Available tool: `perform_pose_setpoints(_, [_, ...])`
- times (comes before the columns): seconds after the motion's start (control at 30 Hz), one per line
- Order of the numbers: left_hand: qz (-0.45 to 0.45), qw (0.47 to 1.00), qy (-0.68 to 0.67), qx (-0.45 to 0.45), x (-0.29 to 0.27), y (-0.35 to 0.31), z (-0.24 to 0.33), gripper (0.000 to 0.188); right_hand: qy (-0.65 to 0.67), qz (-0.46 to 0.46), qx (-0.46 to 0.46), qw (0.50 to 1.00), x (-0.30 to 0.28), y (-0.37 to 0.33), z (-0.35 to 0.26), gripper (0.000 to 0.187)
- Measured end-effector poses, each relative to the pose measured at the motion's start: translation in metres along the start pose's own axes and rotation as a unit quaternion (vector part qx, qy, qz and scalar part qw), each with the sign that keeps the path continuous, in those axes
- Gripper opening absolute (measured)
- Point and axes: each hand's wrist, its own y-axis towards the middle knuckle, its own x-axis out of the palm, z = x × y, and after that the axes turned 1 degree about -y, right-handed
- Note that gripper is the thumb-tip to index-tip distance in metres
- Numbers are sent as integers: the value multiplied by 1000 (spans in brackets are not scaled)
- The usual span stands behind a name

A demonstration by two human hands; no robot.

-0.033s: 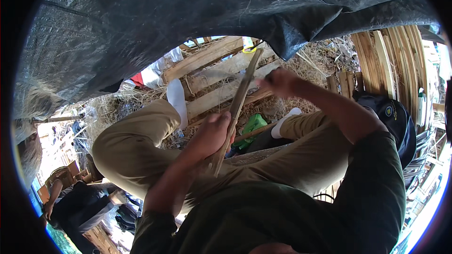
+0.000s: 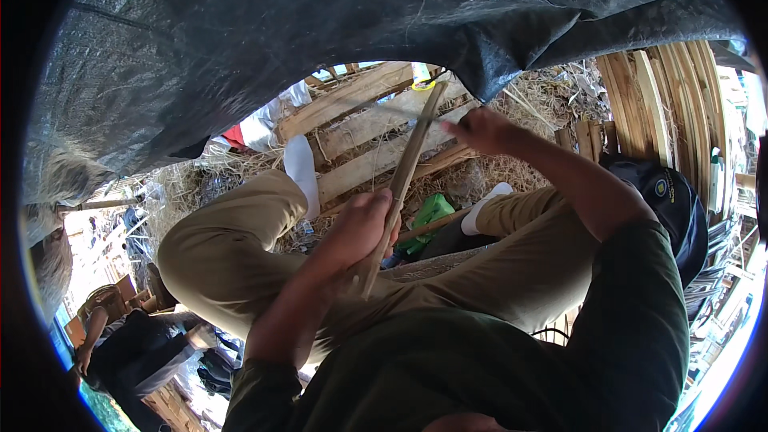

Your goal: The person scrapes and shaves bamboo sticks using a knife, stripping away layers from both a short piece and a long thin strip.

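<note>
My left hand (image 2: pixel 362 228) is closed round a long, narrow split stick (image 2: pixel 416 148). The stick slants from my lap up and away to the right, above my crossed legs. My right hand (image 2: pixel 484 130) is a closed fist just right of the stick's far end. From it a long thin blade (image 2: pixel 372 107), smeared by motion, reaches left across the stick; it looks like a long knife. Its handle is hidden in my fist, and whether the blade touches the stick I cannot tell.
A dark plastic sheet (image 2: pixel 320 16) hangs across the far side. Pallet-like planks (image 2: pixel 364 132) lie on straw. Stacked boards (image 2: pixel 648 104) and a dark bag (image 2: pixel 664 200) are at the right, a green plastic bag (image 2: pixel 432 216) near my foot. Another person (image 2: pixel 136 352) is at the lower left.
My right hand has risen slightly, and the blurred blade now shows as a streak across the stick. My left hand and the stick have hardly moved.
</note>
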Motion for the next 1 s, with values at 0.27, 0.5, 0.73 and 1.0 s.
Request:
perform_pose_setpoints(0.27, [-58,966,-239,-84,4,-20,22,19,50,49,-280,957,16,-35,-39,70])
perform_pose_setpoints(0.5, [-72,955,-269,-104,-1,-14,22,15,33,19,-93,995,9,-25,-38,78])
perform_pose_setpoints(0.73, [-49,966,-233,-103,7,-25,26,15,-41,34,-64,997,0,8,12,73])
perform_pose_setpoints(1.0, [-46,968,-222,-110,5,-25,22,15,-3,13,-232,973,5,-15,-21,74])
